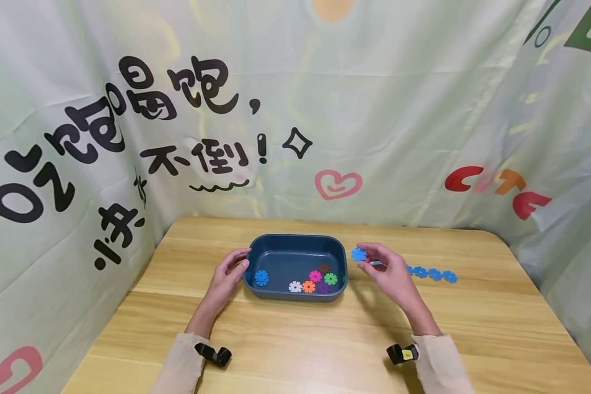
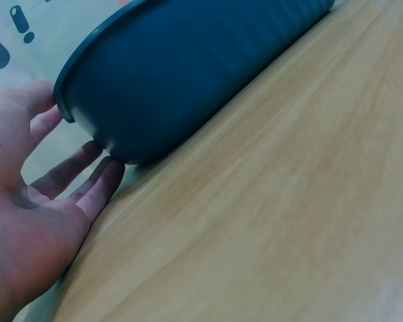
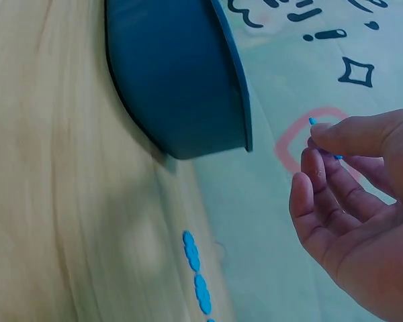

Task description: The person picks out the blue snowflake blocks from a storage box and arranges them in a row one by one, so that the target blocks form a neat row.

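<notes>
My right hand [image 1: 390,273] pinches a blue snowflake disc [image 1: 358,255] between thumb and fingertips, raised just right of the dark blue basin [image 1: 295,296]. In the right wrist view the disc [image 3: 312,121] shows edge-on, mostly hidden by the thumb. Behind and beyond that hand, a row of blue snowflake discs [image 1: 435,274] lies on the table, partly covered by it. My left hand [image 1: 228,272] rests against the basin's left end. In the left wrist view its fairly straight fingers [image 2: 104,184] touch the end wall, with the thumb at the rim.
Inside the basin, blue discs [image 1: 261,278] lie at the left. White [image 1: 295,287], orange [image 1: 308,287], pink [image 1: 315,276], green [image 1: 330,279], purple and brown discs cluster at the right. A printed curtain [image 1: 399,137] hangs behind the wooden table [image 1: 295,339].
</notes>
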A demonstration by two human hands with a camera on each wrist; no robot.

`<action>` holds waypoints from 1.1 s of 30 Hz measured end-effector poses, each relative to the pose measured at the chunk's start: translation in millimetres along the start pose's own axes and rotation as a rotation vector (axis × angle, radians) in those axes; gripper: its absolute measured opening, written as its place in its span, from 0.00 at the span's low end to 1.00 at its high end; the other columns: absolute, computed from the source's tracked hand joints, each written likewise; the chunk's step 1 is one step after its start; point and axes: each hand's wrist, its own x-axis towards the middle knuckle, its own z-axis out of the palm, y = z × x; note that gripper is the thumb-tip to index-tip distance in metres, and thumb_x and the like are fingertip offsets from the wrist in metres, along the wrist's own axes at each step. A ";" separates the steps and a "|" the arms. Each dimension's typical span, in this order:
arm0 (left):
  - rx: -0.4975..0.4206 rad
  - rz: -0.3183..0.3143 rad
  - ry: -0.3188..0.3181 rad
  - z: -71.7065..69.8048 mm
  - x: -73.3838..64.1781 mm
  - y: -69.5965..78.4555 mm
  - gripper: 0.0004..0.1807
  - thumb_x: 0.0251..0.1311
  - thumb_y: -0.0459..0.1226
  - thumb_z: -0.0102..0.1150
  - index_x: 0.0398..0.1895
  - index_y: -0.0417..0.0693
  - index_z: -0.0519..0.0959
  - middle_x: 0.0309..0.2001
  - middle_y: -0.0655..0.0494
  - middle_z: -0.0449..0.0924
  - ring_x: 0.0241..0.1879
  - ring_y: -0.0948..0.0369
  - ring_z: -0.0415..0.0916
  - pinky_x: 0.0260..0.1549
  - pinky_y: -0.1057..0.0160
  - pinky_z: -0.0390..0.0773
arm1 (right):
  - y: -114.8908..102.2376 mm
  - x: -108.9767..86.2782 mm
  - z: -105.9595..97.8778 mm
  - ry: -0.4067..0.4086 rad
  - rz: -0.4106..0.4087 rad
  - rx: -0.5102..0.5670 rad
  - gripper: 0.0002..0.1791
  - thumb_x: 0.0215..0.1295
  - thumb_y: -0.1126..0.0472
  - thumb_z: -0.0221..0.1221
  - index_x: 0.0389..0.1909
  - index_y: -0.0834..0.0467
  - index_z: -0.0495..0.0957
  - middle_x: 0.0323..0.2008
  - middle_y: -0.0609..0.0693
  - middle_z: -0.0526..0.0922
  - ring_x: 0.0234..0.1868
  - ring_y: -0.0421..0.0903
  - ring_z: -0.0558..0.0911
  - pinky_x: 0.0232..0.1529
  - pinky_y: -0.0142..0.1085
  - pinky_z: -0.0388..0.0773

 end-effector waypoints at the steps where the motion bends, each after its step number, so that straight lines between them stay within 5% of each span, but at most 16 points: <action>1: 0.001 -0.001 -0.001 0.0 -0.1 -0.2 0.24 0.74 0.44 0.59 0.69 0.47 0.74 0.67 0.45 0.71 0.63 0.51 0.70 0.54 0.65 0.79 | 0.8 -0.3 -1.9 0.005 0.000 -0.005 0.20 0.68 0.68 0.66 0.59 0.61 0.81 0.43 0.55 0.86 0.42 0.43 0.82 0.42 0.31 0.82; 33: 0.009 -0.020 0.002 -0.9 0.2 -0.9 0.25 0.73 0.48 0.60 0.68 0.51 0.75 0.67 0.49 0.71 0.65 0.50 0.69 0.55 0.63 0.79 | 35.0 -15.1 -75.9 0.201 0.066 -0.085 0.22 0.70 0.64 0.65 0.63 0.64 0.77 0.50 0.61 0.83 0.43 0.28 0.79 0.42 0.19 0.77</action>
